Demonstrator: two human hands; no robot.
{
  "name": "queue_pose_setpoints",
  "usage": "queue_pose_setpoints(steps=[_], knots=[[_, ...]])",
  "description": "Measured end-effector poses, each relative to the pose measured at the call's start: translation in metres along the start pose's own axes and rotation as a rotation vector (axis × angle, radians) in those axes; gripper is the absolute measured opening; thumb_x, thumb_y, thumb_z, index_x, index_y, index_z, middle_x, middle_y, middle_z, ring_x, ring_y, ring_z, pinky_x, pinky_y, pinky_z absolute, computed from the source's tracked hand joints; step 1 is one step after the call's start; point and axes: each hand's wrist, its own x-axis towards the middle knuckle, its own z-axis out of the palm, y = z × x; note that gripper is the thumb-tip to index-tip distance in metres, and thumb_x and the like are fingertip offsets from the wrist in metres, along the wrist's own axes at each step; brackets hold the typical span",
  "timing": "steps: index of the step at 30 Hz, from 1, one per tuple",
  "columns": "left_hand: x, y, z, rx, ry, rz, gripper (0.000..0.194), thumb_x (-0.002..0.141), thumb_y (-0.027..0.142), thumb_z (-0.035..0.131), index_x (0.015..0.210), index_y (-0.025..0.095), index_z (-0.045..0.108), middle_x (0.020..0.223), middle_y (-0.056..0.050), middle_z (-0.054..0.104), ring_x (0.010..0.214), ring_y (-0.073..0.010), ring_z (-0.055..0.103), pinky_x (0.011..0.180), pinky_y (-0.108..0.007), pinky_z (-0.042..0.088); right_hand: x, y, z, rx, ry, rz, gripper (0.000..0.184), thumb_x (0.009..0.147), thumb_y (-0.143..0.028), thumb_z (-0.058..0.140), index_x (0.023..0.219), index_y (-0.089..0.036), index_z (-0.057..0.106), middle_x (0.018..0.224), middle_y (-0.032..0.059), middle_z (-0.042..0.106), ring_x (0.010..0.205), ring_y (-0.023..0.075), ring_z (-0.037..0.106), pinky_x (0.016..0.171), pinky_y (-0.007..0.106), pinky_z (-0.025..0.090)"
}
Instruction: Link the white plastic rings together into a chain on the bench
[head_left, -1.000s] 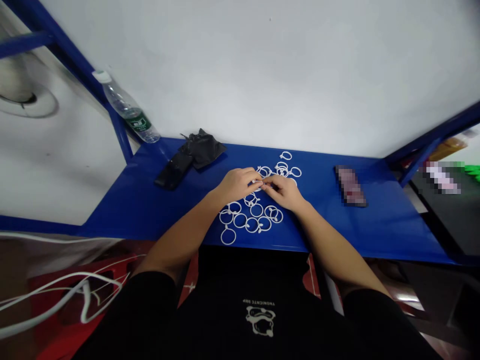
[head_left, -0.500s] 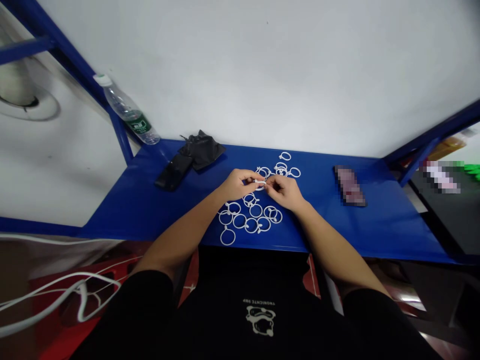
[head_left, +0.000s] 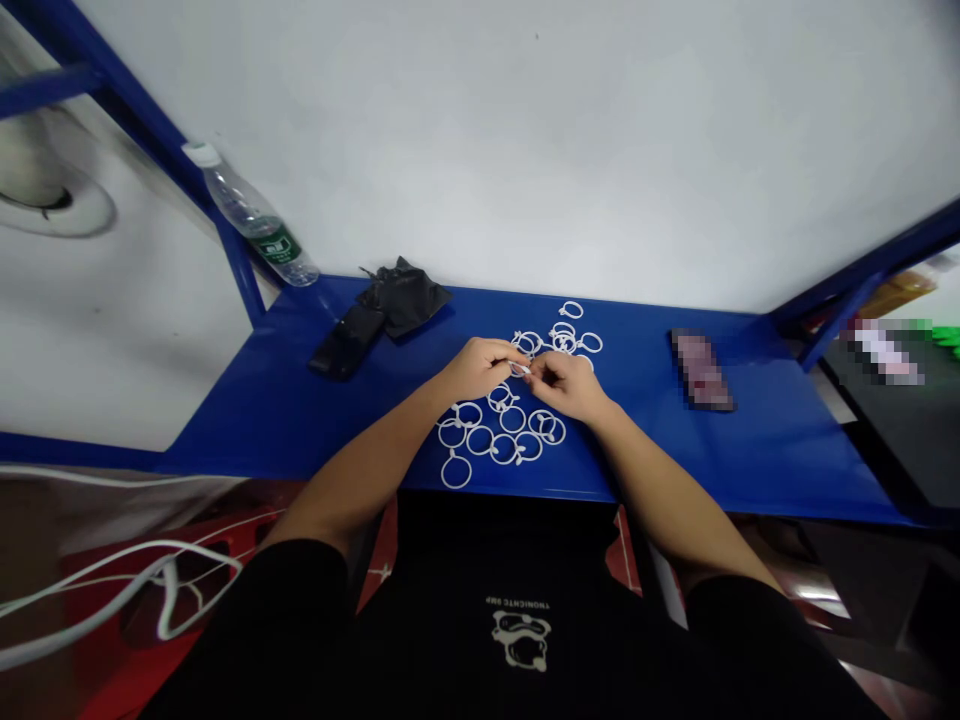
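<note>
In the head view, my left hand (head_left: 477, 371) and my right hand (head_left: 567, 385) meet above the middle of the blue table. Their fingertips pinch a small white plastic ring (head_left: 519, 369) between them, most of it hidden by the fingers. Several similar white rings with small tabs lie about, some overlapping. One loose ring (head_left: 456, 469) is nearest the front edge, and another ring (head_left: 572, 311) lies farthest back. A further ring (head_left: 592, 343) sits just beyond my right hand.
A clear plastic bottle (head_left: 259, 220) stands at the back left, near a black phone-like object (head_left: 347, 343) and a crumpled black bag (head_left: 405, 298). A blurred-out phone-like item (head_left: 702, 370) lies on the right of the blue table (head_left: 255, 415). White cables (head_left: 169, 590) hang at lower left.
The fingers have shifted slightly around the held ring, which is now tilted differently. My right hand has turned a little, its fingers more curled. The loose rings lie where they were.
</note>
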Motion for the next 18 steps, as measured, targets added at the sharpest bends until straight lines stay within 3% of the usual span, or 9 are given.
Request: queue_pose_setpoints(steps=[3, 5, 7, 9, 11, 14, 18], knots=[[0.0, -0.001, 0.001, -0.032, -0.031, -0.025, 0.04, 0.09, 0.006, 0.051, 0.104, 0.022, 0.085, 0.102, -0.007, 0.083, 0.087, -0.0157, 0.076, 0.082, -0.032, 0.064, -0.001, 0.001, 0.001, 0.0, -0.004, -0.015, 0.017, 0.094, -0.035, 0.064, 0.082, -0.023, 0.063, 0.071, -0.0002, 0.069, 0.06, 0.014, 0.059, 0.06, 0.028, 0.045], [0.0, 0.0, -0.001, -0.073, -0.036, -0.081, 0.039, 0.095, 0.011, 0.052, 0.119, 0.02, 0.082, 0.106, -0.008, 0.082, 0.075, -0.013, 0.071, 0.072, -0.028, 0.061, -0.001, 0.001, 0.001, -0.008, 0.006, -0.021, 0.017, 0.094, -0.035, 0.065, 0.081, -0.023, 0.063, 0.071, -0.0002, 0.069, 0.06, 0.0145, 0.059, 0.06, 0.028, 0.045], [0.0, 0.002, -0.006, -0.073, -0.01, -0.119, 0.042, 0.098, 0.019, 0.059, 0.138, 0.02, 0.073, 0.114, -0.01, 0.08, 0.067, -0.0106, 0.064, 0.066, -0.027, 0.057, -0.001, 0.003, 0.0, -0.033, 0.035, -0.007, 0.019, 0.094, -0.037, 0.065, 0.081, -0.024, 0.063, 0.071, 0.0002, 0.07, 0.06, 0.0152, 0.061, 0.059, 0.029, 0.046], [-0.001, 0.004, -0.014, -0.01, 0.012, -0.115, 0.05, 0.094, 0.025, 0.071, 0.144, 0.021, 0.068, 0.123, -0.011, 0.076, 0.067, -0.0101, 0.06, 0.067, -0.027, 0.055, -0.001, 0.004, 0.0, -0.09, 0.116, 0.052, 0.019, 0.095, -0.038, 0.066, 0.082, -0.024, 0.065, 0.071, 0.001, 0.071, 0.061, 0.016, 0.062, 0.059, 0.029, 0.046], [-0.001, 0.005, -0.024, 0.079, -0.035, -0.107, 0.043, 0.09, 0.031, 0.078, 0.132, 0.022, 0.075, 0.122, -0.01, 0.074, 0.071, -0.0117, 0.06, 0.07, -0.029, 0.054, -0.001, 0.007, -0.002, -0.15, 0.239, 0.147, 0.018, 0.095, -0.039, 0.069, 0.085, -0.024, 0.066, 0.071, 0.0013, 0.071, 0.06, 0.0166, 0.063, 0.058, 0.029, 0.045], [-0.002, 0.002, -0.032, 0.192, -0.218, -0.115, 0.027, 0.085, 0.035, 0.083, 0.108, 0.022, 0.081, 0.108, -0.007, 0.075, 0.078, -0.016, 0.065, 0.072, -0.029, 0.051, 0.001, 0.012, -0.005, -0.165, 0.373, 0.258, 0.019, 0.093, -0.042, 0.073, 0.093, -0.025, 0.066, 0.07, -0.0003, 0.071, 0.058, 0.0166, 0.062, 0.057, 0.029, 0.045], [-0.004, -0.005, -0.028, 0.313, -0.395, -0.106, 0.01, 0.083, 0.028, 0.08, 0.092, 0.024, 0.083, 0.097, -0.005, 0.075, 0.08, -0.0178, 0.068, 0.073, -0.03, 0.05, 0.0, 0.013, -0.007, -0.12, 0.355, 0.244, 0.019, 0.095, -0.042, 0.071, 0.092, -0.024, 0.067, 0.07, -0.0002, 0.071, 0.058, 0.016, 0.061, 0.057, 0.029, 0.045]])
